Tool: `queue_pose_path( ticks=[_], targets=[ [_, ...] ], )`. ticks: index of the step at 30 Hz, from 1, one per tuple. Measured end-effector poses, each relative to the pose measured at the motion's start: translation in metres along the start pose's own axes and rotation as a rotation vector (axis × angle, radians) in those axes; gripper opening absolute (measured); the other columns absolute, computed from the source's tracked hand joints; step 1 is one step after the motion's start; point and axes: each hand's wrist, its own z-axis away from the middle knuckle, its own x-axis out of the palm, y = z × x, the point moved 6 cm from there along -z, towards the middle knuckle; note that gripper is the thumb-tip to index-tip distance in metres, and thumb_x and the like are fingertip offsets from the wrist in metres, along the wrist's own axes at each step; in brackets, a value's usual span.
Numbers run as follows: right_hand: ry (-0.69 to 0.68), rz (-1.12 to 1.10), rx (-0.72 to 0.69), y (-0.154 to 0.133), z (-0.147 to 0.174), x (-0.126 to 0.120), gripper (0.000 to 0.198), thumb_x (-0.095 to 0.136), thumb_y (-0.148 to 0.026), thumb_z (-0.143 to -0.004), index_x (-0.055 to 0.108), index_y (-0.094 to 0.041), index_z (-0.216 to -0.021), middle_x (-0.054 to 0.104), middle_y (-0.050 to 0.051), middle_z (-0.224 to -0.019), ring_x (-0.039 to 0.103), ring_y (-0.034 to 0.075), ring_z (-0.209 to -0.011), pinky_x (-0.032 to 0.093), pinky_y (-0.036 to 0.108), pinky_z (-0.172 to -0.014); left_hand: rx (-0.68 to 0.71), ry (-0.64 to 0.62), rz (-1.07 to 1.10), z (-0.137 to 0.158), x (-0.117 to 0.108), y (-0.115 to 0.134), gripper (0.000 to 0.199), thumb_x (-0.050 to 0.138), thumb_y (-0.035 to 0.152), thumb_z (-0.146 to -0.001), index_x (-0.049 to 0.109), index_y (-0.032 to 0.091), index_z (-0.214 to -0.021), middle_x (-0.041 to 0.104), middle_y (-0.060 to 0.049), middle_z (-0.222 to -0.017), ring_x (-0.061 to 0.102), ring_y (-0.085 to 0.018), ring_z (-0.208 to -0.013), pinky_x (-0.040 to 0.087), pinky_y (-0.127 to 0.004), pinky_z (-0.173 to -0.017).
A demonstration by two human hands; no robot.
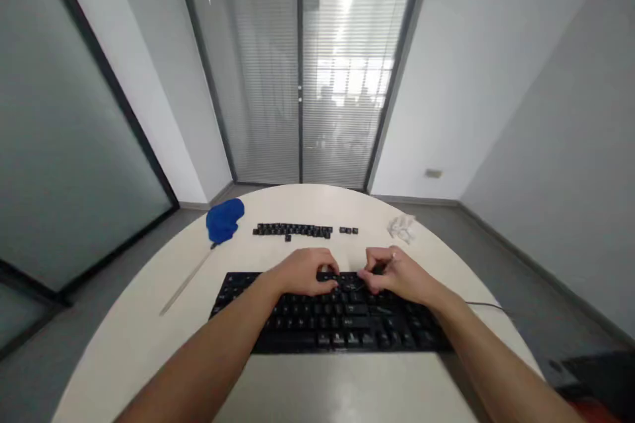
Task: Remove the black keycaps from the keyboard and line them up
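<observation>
A black computer keyboard lies across the table in front of me, with some keys hidden under my arms. My left hand is over its top rows, thumb and fingers curled inward at the keys; whatever lies between their tips is too small to name. Just to the right, my right hand is closed in a pinch low over the upper edge. A thin dark loop seems to show by its fingertips, but its kind is unclear. Beyond the keyboard, loose black keycaps sit in rows, with one keycap set apart in front.
At the left of the round white table lies a blue cloth-like piece by a thin pale stick. Crumpled white tissue rests at the right. A dark cable runs off the right edge. Glass doors with blinds stand behind.
</observation>
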Motion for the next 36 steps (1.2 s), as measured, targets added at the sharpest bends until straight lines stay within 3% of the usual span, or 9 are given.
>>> queue_pose_path(
  ticks=[21,29,33,36],
  targets=[
    [0.013,0.201,-0.060,-0.010,-0.003,0.015,0.032,0.062,-0.037,-0.086,0.046,-0.020,-0.065,0.060,-0.003,-0.054,0.049,0.011,-0.049,0.035,0.021,-0.049,-0.004,0.006,0.000,0.005,-0.002,0.004,0.022,0.057,0.019,-0.077,0.069,0.021,-0.096,0.066,-0.001,-0.087,0.058,-0.016,-0.075,0.044,-0.024,-0.068],
    [-0.003,0.440,-0.089,-0.021,-0.004,0.028,0.022,0.060,-0.039,-0.090,0.055,-0.021,-0.078,0.068,0.000,-0.067,0.063,0.016,-0.062,0.040,0.023,-0.058,-0.007,0.007,-0.013,0.004,-0.002,0.005,0.019,0.058,0.022,-0.080,0.068,0.021,-0.096,0.066,-0.001,-0.089,0.059,-0.016,-0.077,0.045,-0.025,-0.070],
    [-0.002,0.575,-0.124,-0.021,-0.005,0.029,0.024,0.054,-0.044,-0.094,0.062,-0.022,-0.087,0.068,0.000,-0.067,0.065,0.018,-0.064,0.040,0.025,-0.061,0.004,0.009,-0.023,0.004,-0.002,0.006,0.017,0.058,0.024,-0.081,0.068,0.021,-0.096,0.066,-0.002,-0.091,0.059,-0.017,-0.079,0.045,-0.025,-0.071],
    [-0.018,0.565,-0.129,-0.019,-0.005,0.029,0.028,0.050,-0.044,-0.096,0.062,-0.022,-0.083,0.067,0.001,-0.069,0.063,0.017,-0.063,0.040,0.026,-0.064,0.015,0.008,-0.027,0.004,-0.002,0.007,0.018,0.058,0.024,-0.082,0.068,0.022,-0.096,0.066,-0.002,-0.094,0.060,-0.017,-0.080,0.045,-0.025,-0.072]
  ],
)
